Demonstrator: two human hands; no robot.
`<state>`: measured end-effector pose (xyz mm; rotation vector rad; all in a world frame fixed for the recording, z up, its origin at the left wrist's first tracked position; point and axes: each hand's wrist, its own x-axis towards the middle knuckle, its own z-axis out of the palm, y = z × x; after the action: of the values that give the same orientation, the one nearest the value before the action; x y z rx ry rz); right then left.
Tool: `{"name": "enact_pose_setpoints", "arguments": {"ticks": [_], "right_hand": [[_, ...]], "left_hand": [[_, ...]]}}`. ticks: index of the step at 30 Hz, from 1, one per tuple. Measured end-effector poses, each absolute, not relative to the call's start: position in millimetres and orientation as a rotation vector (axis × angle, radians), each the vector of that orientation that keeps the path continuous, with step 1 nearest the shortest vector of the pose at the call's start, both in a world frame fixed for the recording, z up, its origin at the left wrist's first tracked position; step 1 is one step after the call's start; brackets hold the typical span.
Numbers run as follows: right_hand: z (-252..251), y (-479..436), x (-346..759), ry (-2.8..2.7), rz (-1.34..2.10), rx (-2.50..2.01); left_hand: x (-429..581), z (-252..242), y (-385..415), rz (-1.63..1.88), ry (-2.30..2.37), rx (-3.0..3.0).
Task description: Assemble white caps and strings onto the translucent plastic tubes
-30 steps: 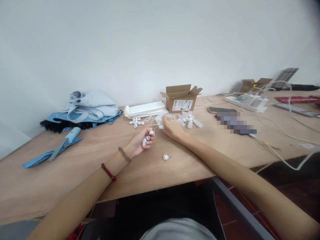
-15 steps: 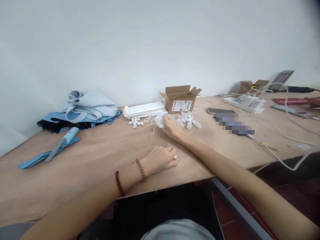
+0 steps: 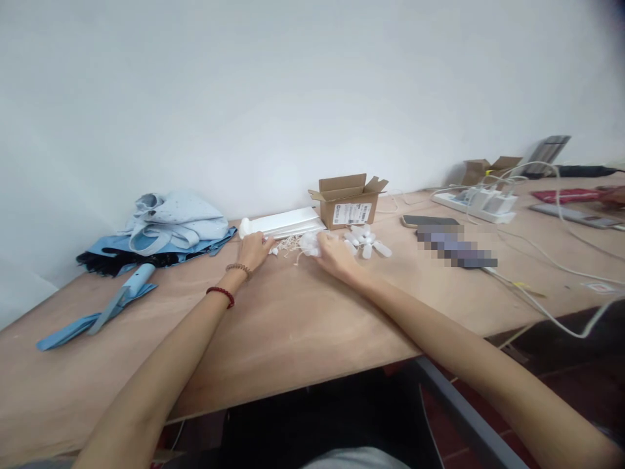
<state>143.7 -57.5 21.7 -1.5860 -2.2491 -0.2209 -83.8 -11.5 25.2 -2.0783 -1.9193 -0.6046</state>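
Observation:
At the back middle of the table, my left hand (image 3: 252, 253) is over the small white pieces (image 3: 274, 251), its thumb apart from the fingers. Its palm and part of that heap are hidden from me. My right hand (image 3: 334, 255) has its fingers closed at a pile of translucent white pieces (image 3: 308, 243) and seems to grip some of them. Thin cream strings (image 3: 291, 243) lie between the two hands. Just right of my right hand are several translucent oval pieces (image 3: 367, 242) in a loose cluster.
An open cardboard box (image 3: 347, 203) and a flat white packet (image 3: 283, 221) stand behind my hands. A blue umbrella (image 3: 139, 277) and a pale cloth bag (image 3: 180, 225) lie left. Phones (image 3: 430, 221), cables and a power strip (image 3: 488, 205) occupy the right, where another person's hand (image 3: 612, 197) shows.
My left hand has moved forward and left, from near the table's front edge to the small white pieces; the white piece it held no longer shows. My right hand stays at the translucent pile.

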Motion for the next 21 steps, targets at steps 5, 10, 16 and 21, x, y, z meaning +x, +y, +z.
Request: {"name": "enact_pose_setpoints", "arguments": {"ticks": [5,10,16,21], "right_hand": [[23,-57,144,-2.261,-0.195,-1.589],[23,-56,145,-2.254,-0.194,-1.574],[24,-57,145,-2.251,-0.178,-1.556],[25,-59,145,-2.249,-0.176,-1.554]], "left_hand": [[-81,8,12,-0.496,-1.977,-2.010],[-80,-3,17,-0.490,-1.895,-1.963],[-83,-5,15,-0.563,-1.825,-2.021],[-86,-6,12,-0.671,-1.774,-2.111]]}}
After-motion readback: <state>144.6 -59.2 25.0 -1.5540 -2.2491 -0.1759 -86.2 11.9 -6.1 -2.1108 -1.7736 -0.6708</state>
